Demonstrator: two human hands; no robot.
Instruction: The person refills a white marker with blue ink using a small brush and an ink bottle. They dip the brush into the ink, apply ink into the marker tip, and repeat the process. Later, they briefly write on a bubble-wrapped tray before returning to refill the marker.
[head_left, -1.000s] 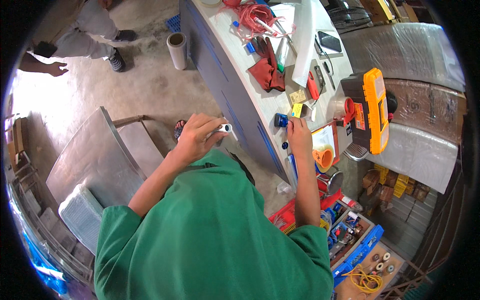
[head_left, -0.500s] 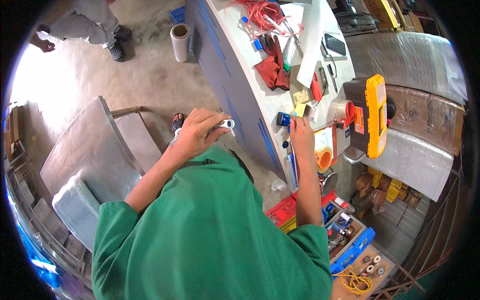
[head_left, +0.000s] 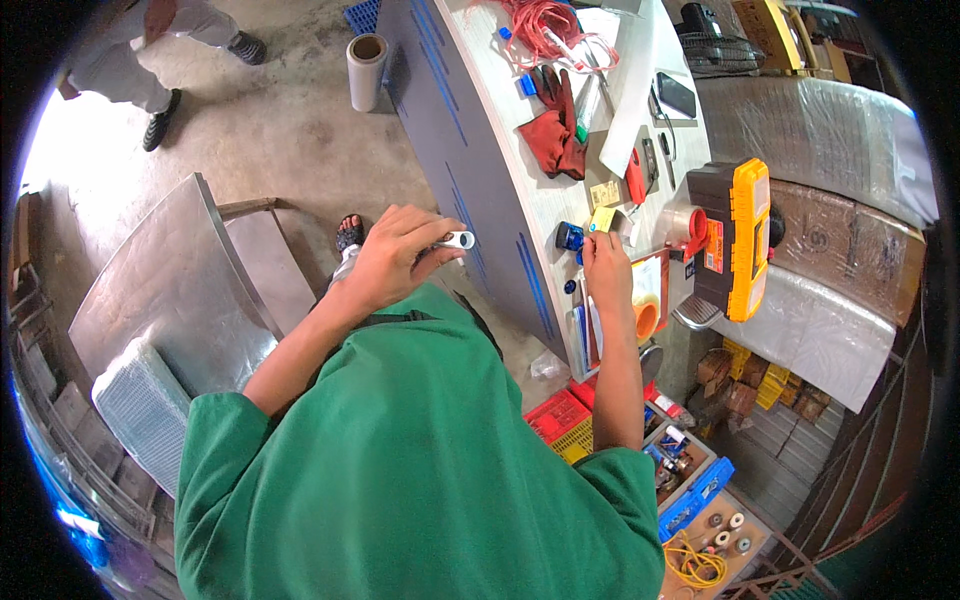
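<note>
My left hand (head_left: 398, 255) is closed round a short white tube-shaped piece (head_left: 461, 240), with its round open end turned to the right, in the air beside the table's side panel. Over the table's near part, my right hand (head_left: 608, 270) has its fingers pinched together at the near edge of a small yellow piece (head_left: 602, 218). Whether they grip it or something smaller is hidden. Just left of those fingertips stands a dark blue object (head_left: 569, 237), apparently a stamp or small bottle. A clipboard with paper (head_left: 648, 280) and an orange tape roll (head_left: 647, 318) lie beside my right forearm.
Red gloves (head_left: 552, 140), pink string (head_left: 545, 35) and a red-handled cutter (head_left: 635, 178) lie on the table (head_left: 485, 60). A black and yellow toolbox (head_left: 735, 240) stands at right. A wrap roll (head_left: 367, 72) stands on the floor; another person's legs (head_left: 130, 70) show upper left.
The other person's legs have shifted, with one foot now farther forward. The view has tilted slightly. My left hand still holds the white piece, and my right hand stays at the yellow piece.
</note>
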